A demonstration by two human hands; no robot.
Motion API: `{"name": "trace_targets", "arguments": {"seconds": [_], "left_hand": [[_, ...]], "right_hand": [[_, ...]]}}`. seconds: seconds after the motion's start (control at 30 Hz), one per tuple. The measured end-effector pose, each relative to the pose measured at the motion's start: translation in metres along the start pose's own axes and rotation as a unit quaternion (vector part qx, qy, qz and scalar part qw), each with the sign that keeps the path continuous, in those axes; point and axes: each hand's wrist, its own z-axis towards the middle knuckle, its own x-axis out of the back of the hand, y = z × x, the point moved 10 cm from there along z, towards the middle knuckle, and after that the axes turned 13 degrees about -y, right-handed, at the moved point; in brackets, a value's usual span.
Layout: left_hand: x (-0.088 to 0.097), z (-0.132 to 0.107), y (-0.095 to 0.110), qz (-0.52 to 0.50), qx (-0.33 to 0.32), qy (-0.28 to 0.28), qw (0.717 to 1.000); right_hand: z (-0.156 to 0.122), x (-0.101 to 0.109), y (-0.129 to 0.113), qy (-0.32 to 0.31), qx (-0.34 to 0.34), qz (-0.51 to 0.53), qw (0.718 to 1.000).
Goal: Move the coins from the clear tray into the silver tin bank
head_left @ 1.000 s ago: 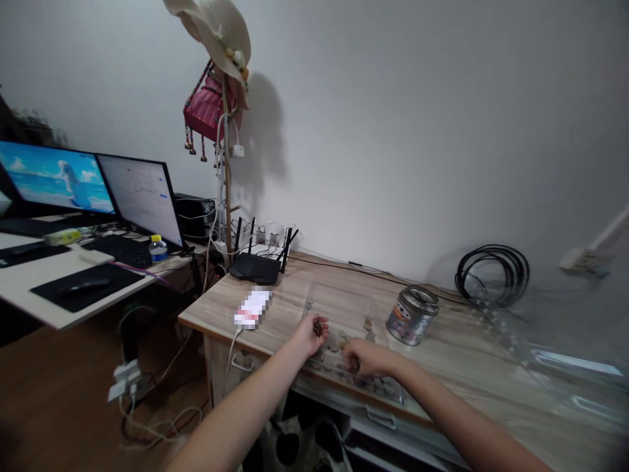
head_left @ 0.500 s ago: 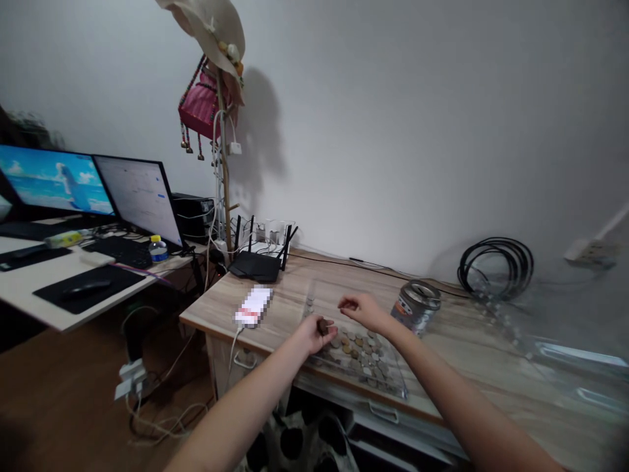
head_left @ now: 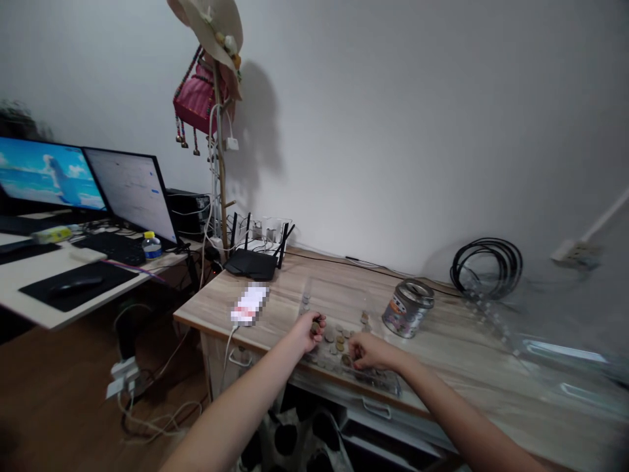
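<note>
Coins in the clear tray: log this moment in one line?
left hand: holds coin; right hand: down at loose coins in clear tray; metal can: beside tray

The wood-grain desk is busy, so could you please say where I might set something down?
Bare wood-grain shows between the tin and the clear plastic at the right, and, more narrowly, between the phone and the clear tray. It is crowded in the tray's near half, with coins, left hand and right hand, and around the router.

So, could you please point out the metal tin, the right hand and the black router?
Metal tin [head_left: 407,314]: head view, on its side wall.
Right hand [head_left: 372,352]: head view, on the back of the hand.
Black router [head_left: 251,264]: head view, on its top.
</note>
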Motion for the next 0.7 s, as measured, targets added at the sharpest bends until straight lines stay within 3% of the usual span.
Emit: {"name": "trace_targets", "arguments": {"seconds": [0.33,0.7], "left_hand": [[-0.003,-0.012,0.002,-0.005,0.000,0.044,0.999],[-0.002,-0.010,0.003,-0.001,-0.003,0.050,0.999]], "right_hand": [[-0.004,0.001,0.025,-0.038,-0.051,-0.003,0.998],[-0.005,-0.025,0.018,-0.136,-0.029,0.080,0.987]]}}
